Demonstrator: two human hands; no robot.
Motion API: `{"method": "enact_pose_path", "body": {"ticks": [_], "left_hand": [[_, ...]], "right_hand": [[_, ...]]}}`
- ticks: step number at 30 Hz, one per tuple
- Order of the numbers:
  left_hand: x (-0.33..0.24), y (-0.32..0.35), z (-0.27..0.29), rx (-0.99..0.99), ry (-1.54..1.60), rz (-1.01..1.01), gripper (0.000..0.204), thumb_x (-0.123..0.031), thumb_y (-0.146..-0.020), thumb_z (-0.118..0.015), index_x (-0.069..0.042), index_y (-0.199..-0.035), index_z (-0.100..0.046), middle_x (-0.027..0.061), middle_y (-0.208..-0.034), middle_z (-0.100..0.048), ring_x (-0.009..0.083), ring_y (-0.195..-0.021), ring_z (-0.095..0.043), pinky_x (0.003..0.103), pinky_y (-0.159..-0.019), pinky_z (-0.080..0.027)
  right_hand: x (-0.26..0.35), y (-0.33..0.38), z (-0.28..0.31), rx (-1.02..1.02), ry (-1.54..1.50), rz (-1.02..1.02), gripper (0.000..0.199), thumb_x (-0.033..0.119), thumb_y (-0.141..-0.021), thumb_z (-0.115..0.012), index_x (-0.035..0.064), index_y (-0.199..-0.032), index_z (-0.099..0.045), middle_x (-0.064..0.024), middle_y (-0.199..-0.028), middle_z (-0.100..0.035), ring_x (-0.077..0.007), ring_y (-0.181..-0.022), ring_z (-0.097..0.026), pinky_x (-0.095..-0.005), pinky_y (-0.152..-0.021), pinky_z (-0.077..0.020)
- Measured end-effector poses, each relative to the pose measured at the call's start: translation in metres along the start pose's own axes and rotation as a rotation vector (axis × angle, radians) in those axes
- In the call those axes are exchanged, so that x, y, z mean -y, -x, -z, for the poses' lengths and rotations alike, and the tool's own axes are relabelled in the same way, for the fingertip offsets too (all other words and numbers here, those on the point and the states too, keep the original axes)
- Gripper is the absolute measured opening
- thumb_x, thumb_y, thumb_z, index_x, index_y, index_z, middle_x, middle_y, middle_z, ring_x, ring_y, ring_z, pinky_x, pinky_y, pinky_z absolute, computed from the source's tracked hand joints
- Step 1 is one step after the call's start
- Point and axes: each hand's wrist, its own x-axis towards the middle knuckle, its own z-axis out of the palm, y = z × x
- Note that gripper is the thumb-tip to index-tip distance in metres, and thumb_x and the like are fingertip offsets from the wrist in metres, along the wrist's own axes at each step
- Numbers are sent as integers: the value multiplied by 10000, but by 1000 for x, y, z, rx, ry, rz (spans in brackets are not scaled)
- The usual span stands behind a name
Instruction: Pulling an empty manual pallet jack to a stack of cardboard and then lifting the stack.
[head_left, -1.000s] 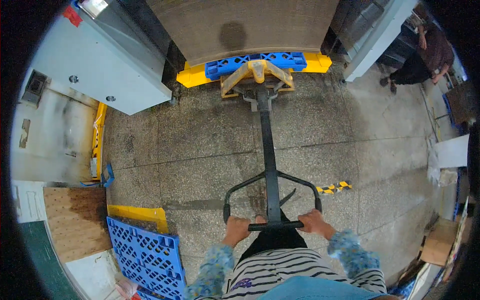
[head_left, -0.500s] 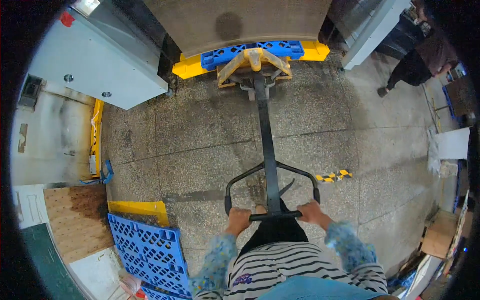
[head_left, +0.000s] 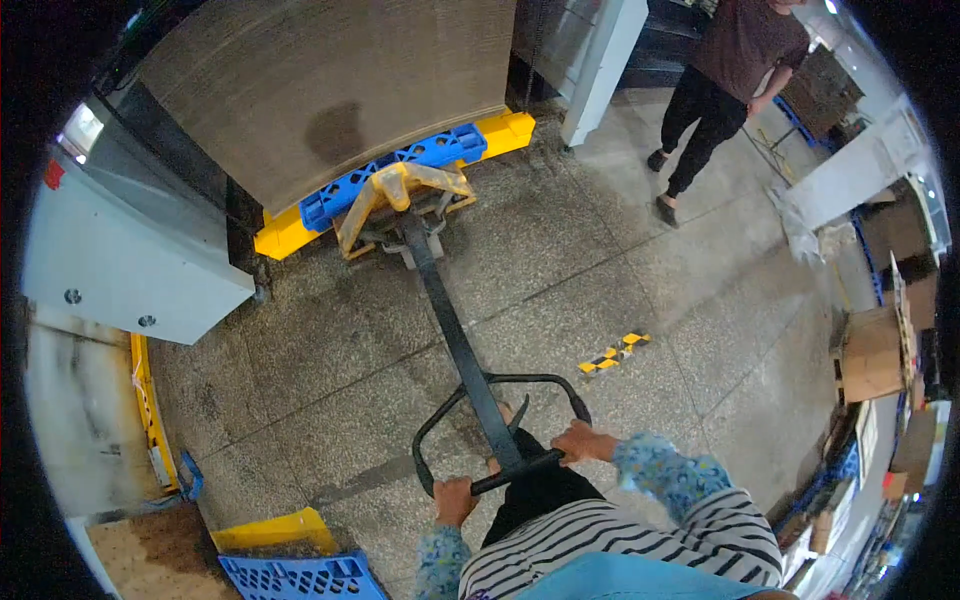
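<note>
Left hand (head_left: pixel 454 501) and right hand (head_left: pixel 583 443) wrapped round handle bar (head_left: pixel 520 472), lower centre. Pallet jack (head_left: pixel 456 342) reaches upper left, against blue pallet (head_left: pixel 343 194). Judged step: steering; next move calls for even two-handed force. Fork depth hidden from me.

Black handle (head_left: pixel 455 335), yellow pallet-jack body (head_left: pixel 394 184), blue pallet (head_left: pixel 425 151), brown stack (head_left: pixel 330 80), yellow-and-black patterned floor tape (head_left: pixel 614 353)

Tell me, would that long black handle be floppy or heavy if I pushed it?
Probably stiff: the black handle has a thick, straight shaft. Likely heavy to push, since it joins a yellow frame by a big brown stack.
</note>
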Motion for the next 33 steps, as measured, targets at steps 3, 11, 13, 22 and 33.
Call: {"method": "enact_pose_path", "body": {"ticks": [3, 11, 13, 22, 33], "left_hand": [[10, 3, 9, -107, 65, -15, 225, -287, -595, -709, -121, -668, -575, 81, -603, -580, 268, -585, -578, 405, -606, -366], [3, 15, 130, -285, 8, -7, 230, -266, -586, -727, -115, -679, -579, 65, -508, -526, 269, -497, -546, 412, -591, -384], [15, 14, 26, -143, 7, -15, 224, -259, -620, -715, -103, -712, -584, 66, -550, -543, 262, -505, -537, 414, -603, -382], [23, 8, 164, -315, 89, 40, 268, -317, -577, -708, -129, -716, -576, 79, -594, -581, 292, -577, -570, 427, -625, -390], [17, -2, -1, 15, 87, 51, 242, -304, -607, -707, -132, -714, -575, 69, -594, -565, 284, -601, -568, 454, -610, -384]], "right_hand": [[1, 8, 14, 124, -29, -59, 397, 443, -709, -628, 151, -975, -589, -123, -779, -635, -306, -747, -619, -472, -596, -444], [37, 46, 115, -218, -15, -57, 359, 460, -701, -615, 146, -869, -569, -104, -669, -601, -333, -612, -587, -457, -538, -415], [17, 12, 29, -175, -18, -32, 365, 465, -701, -614, 149, -878, -571, -108, -678, -604, -334, -621, -589, -458, -543, -417], [53, 47, 187, -117, 1, -160, 423, 471, -672, -648, 167, -956, -577, -101, -716, -623, -325, -714, -611, -484, -608, -432], [4, -5, -3, 56, -44, -99, 369, 481, -668, -640, 171, -860, -589, -109, -692, -610, -321, -701, -607, -471, -585, -433]]}}
